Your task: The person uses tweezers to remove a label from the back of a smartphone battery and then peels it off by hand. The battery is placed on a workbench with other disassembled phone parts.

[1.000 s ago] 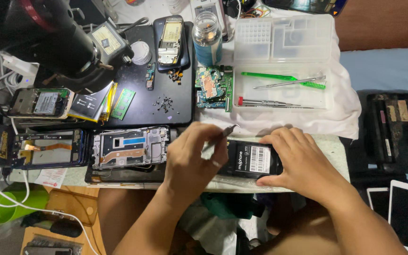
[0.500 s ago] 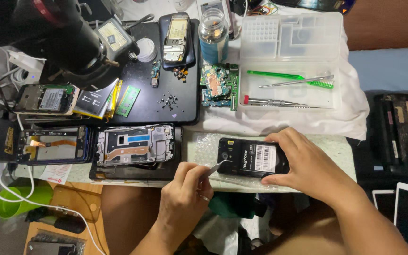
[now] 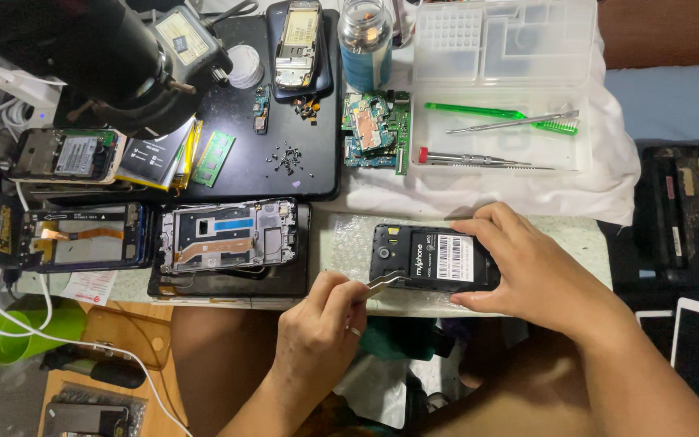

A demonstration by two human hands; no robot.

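Note:
A small black phone (image 3: 422, 257) lies back side up on a bubble-wrap sheet (image 3: 349, 243) at the table's front edge. It has a white barcode sticker. My right hand (image 3: 540, 271) holds its right end down with fingers over the top and bottom edges. Metal tweezers (image 3: 383, 283) are pinched in my left hand (image 3: 317, 328), their tips touching the phone's lower left edge.
An opened phone frame (image 3: 228, 236) lies left of the bubble wrap, another one (image 3: 82, 236) further left. A black mat (image 3: 269, 137) carries loose screws, a phone and parts. A clear tray (image 3: 499, 97) holds green and metal tools. A circuit board (image 3: 375, 129) and a bottle (image 3: 366, 40) stand behind.
My left hand has drawn back from the phone's top toward me and now works the tweezers at the lower left edge. The phone has shifted slightly left under my right hand.

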